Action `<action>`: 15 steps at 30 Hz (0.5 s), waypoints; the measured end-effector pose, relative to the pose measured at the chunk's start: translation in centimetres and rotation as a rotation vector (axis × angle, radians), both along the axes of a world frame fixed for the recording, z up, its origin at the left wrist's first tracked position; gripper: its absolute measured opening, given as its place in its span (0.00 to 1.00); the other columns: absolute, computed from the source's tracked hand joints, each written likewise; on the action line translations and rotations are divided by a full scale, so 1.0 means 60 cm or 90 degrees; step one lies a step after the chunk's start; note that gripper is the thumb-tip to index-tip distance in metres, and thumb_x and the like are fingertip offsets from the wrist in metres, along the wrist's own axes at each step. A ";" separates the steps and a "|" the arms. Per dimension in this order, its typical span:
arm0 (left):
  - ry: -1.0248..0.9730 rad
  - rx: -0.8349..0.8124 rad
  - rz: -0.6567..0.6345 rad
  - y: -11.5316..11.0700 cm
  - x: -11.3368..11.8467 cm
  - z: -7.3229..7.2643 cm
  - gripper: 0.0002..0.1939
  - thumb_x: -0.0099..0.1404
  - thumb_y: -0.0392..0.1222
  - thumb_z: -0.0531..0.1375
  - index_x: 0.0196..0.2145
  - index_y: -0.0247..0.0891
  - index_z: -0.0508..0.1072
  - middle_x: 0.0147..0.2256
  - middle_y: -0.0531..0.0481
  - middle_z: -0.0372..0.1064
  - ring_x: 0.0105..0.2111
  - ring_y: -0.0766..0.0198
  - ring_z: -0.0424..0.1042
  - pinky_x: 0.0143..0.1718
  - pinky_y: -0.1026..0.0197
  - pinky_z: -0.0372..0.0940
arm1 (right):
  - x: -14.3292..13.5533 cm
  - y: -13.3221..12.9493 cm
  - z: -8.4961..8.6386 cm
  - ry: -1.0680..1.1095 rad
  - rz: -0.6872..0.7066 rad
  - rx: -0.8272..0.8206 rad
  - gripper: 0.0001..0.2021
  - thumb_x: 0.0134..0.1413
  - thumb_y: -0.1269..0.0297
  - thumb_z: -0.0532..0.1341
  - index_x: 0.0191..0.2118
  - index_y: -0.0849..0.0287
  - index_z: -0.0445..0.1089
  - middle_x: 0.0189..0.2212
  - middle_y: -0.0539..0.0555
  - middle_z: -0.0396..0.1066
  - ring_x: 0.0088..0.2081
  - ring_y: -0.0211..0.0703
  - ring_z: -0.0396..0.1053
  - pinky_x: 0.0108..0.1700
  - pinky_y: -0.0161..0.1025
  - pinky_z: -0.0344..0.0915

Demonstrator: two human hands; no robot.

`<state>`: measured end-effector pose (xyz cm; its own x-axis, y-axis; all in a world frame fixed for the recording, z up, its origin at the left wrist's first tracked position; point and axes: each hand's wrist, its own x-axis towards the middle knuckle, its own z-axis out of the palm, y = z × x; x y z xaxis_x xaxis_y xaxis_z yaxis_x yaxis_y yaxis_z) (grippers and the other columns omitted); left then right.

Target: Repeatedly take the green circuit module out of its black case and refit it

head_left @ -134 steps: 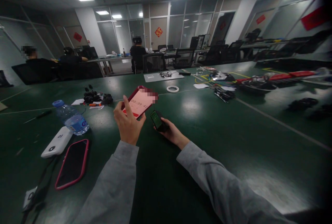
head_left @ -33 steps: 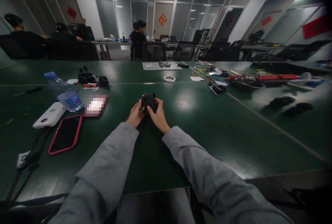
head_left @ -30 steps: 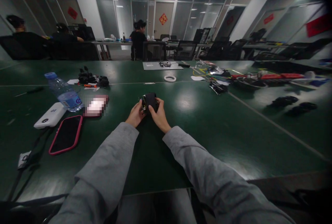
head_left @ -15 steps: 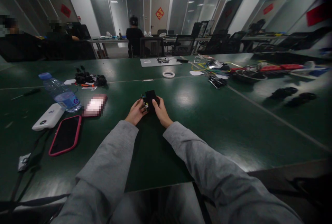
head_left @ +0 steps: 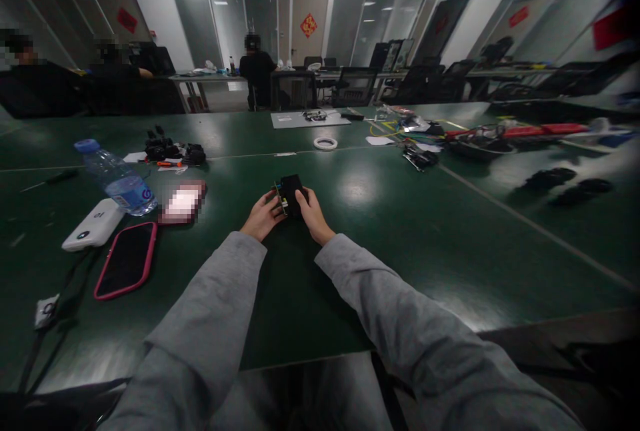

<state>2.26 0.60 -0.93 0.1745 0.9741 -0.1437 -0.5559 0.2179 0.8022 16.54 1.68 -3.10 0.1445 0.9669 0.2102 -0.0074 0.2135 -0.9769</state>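
Note:
Just above the green table, my right hand (head_left: 317, 216) grips a flat black box (head_left: 291, 192) with the thumb on its upper face. Along the box's left side shows a circuit board (head_left: 281, 196) with blue, yellow and white parts. My left hand (head_left: 263, 214) has its fingers closed on the edge of that board. Board and box are side by side and touching; whether they are joined I cannot tell. The fingertips under both pieces are hidden.
To the left are a water bottle (head_left: 123, 181), a white power bank (head_left: 94, 224), a pink-edged phone (head_left: 127, 261) and a pink blurred device (head_left: 183, 203). A white tape roll (head_left: 325, 143) lies ahead. Wires and parts (head_left: 420, 126) spread at the back right.
The black box has turned slightly and shifted a little right in my hands, showing a bit more of the board. A seated person in the background leans differently.

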 end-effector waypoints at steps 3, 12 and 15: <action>0.003 0.001 0.001 -0.001 0.000 0.003 0.20 0.59 0.35 0.63 0.49 0.38 0.66 0.37 0.47 0.73 0.31 0.65 0.73 0.36 0.58 0.68 | 0.006 0.001 0.006 0.023 0.028 -0.026 0.25 0.50 0.43 0.59 0.47 0.58 0.65 0.47 0.56 0.68 0.50 0.44 0.66 0.55 0.44 0.61; 0.043 0.035 0.023 0.001 0.007 -0.007 0.22 0.55 0.32 0.66 0.47 0.38 0.66 0.38 0.48 0.71 0.34 0.66 0.73 0.38 0.58 0.69 | 0.012 -0.001 0.021 0.142 0.089 -0.098 0.25 0.44 0.44 0.63 0.42 0.58 0.67 0.38 0.51 0.70 0.41 0.40 0.68 0.45 0.38 0.65; 0.067 0.059 0.042 -0.002 0.013 -0.010 0.27 0.52 0.31 0.68 0.49 0.40 0.65 0.40 0.49 0.69 0.36 0.66 0.72 0.38 0.60 0.69 | 0.013 -0.005 0.026 0.155 0.108 -0.113 0.24 0.43 0.44 0.63 0.41 0.58 0.67 0.36 0.50 0.70 0.38 0.38 0.67 0.42 0.35 0.65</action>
<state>3.07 0.51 -1.51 0.0979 0.9930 -0.0660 -0.4788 0.1051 0.8716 17.35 1.39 -1.52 0.0037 0.9999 0.0157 -0.2658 0.0162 -0.9639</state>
